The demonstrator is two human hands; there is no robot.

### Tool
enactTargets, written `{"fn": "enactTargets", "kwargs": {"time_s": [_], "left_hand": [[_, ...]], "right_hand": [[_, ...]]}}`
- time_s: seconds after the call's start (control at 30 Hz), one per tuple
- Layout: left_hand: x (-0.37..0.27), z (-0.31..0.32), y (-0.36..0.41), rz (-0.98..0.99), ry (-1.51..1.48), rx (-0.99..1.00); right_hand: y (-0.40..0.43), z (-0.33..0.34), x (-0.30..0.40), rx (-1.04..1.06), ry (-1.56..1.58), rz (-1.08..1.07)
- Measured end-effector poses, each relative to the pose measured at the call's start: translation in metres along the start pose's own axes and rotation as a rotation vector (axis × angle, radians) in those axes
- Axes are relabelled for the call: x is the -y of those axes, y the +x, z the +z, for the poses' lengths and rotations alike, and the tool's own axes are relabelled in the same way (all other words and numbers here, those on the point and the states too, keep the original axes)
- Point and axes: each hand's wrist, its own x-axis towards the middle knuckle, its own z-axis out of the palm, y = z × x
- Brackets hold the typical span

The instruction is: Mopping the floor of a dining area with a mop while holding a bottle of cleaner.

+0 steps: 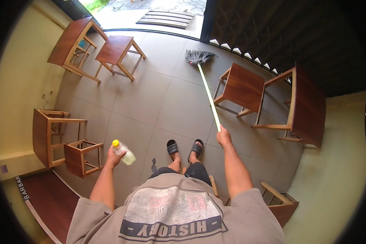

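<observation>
My left hand (113, 156) holds a clear plastic bottle (126, 155) with a yellow cap, tilted, with pale yellowish liquid inside. In my right hand (224, 136) is the end of a bright yellow-green mop handle (209, 97), which runs away from me across the tiled floor (140, 100). The mop's grey string head (199, 57) rests on the tiles near the doorway, left of a wooden stool (242, 87).
Wooden tables stand at the left (68, 45), lower left (42, 137) and right (309, 106), with stools (116, 50) beside them. A doorway with a dark folding gate (262, 33) lies ahead. Outside is a slatted wooden board (166, 19).
</observation>
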Motion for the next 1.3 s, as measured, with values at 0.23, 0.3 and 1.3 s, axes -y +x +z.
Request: {"fn": "enactTargets", "kwargs": {"time_s": [0.23, 0.3, 1.3], "left_hand": [[0.122, -0.043, -0.055, -0.156, -0.101, -0.181], [0.155, -0.041, -0.081, -0.241, -0.091, -0.252], [0.168, 0.064, -0.148, -0.413, -0.312, -0.35]], "right_hand": [[-0.153, 0.026, -0.127, 0.087, -0.005, -0.012], [-0.184, 0.011, -0.102, 0.165, 0.097, 0.051], [-0.147, -0.077, -0.018, 0.442, 0.083, 0.16]]}}
